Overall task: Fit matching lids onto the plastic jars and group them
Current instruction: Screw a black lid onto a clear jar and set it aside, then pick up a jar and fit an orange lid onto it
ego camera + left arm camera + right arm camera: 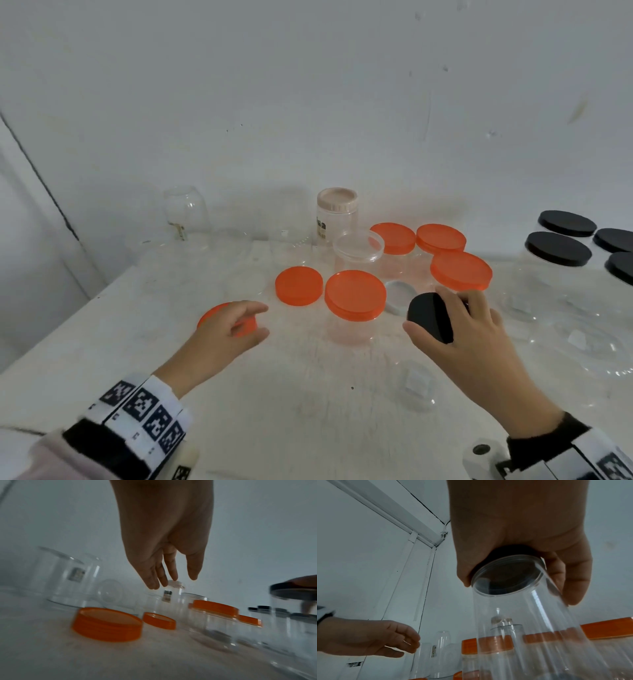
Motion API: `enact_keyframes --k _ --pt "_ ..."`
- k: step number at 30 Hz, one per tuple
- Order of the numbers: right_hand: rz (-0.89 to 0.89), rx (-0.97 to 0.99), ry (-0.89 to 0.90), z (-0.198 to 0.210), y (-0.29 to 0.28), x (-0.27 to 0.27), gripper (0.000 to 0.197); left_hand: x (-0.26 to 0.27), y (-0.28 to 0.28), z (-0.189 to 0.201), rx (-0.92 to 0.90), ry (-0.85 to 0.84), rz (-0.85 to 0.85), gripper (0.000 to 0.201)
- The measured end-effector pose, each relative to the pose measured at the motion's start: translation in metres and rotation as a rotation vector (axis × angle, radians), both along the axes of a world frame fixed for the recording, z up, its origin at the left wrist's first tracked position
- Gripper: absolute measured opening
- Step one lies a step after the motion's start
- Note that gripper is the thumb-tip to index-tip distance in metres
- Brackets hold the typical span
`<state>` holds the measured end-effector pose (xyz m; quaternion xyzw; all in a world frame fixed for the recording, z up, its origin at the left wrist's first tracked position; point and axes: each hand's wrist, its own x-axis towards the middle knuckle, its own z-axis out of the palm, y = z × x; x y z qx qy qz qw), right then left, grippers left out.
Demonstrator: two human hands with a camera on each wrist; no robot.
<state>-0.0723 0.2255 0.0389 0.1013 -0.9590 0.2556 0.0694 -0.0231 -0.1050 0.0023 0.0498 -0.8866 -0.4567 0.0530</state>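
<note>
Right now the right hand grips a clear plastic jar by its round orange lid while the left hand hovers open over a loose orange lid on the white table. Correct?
Not quite: the round lid under the right hand is black, not orange, as the head view shows. The rest holds: it tops the clear plastic jar, and the left hand hovers open over a loose orange lid on the white table.

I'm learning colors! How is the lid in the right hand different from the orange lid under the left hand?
The black lid is dark; the loose orange lid is bright orange. The black lid sits on a clear jar, gripped by the right hand; the orange lid lies alone on the table, under the open left hand. Both are round.
</note>
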Motion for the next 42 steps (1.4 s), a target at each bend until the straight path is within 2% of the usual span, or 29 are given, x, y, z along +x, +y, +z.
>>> enact_keyframes --k 4,8,12,17,21,24,28,31,34,38,42 --pt "-0.027 -0.06 0.005 -0.004 0.003 0.0 0.077 0.006 -0.044 0.007 -0.16 0.079 0.114 0.032" --pt "-0.065 -0.082 0.027 -0.006 0.001 0.001 0.091 0.0 -0.076 0.01 -0.328 0.19 0.241 0.033" --pt "-0.098 -0.12 0.072 -0.02 -0.001 -0.006 0.088 -0.017 -0.108 0.013 -0.412 0.189 0.377 0.042" --pt "-0.093 -0.177 0.041 -0.034 -0.002 -0.018 0.087 -0.047 -0.146 0.022 -0.398 0.096 0.502 0.057" --pt "-0.091 -0.201 0.07 -0.036 -0.004 -0.022 0.08 -0.071 -0.173 0.032 -0.361 0.066 0.586 0.063" --pt "-0.096 -0.192 0.082 -0.035 -0.006 -0.022 0.08 -0.087 -0.187 0.035 -0.356 -0.019 0.637 0.066" --pt "-0.119 -0.152 0.082 -0.032 -0.006 -0.02 0.088 -0.105 -0.203 0.036 -0.387 -0.13 0.663 0.072" --pt "-0.127 -0.124 0.092 -0.023 -0.009 -0.015 0.08 -0.116 -0.211 0.034 -0.415 -0.198 0.645 0.073" --pt "-0.146 -0.084 0.022 -0.008 -0.013 -0.008 0.091 -0.121 -0.214 0.025 -0.419 -0.266 0.639 0.071" --pt "-0.127 -0.074 -0.083 0.006 -0.016 -0.001 0.097 -0.121 -0.218 0.009 -0.435 -0.19 0.689 0.069" --pt "-0.026 -0.075 -0.181 0.011 -0.008 -0.001 0.097 -0.119 -0.226 0.001 -0.362 -0.118 0.715 0.071"
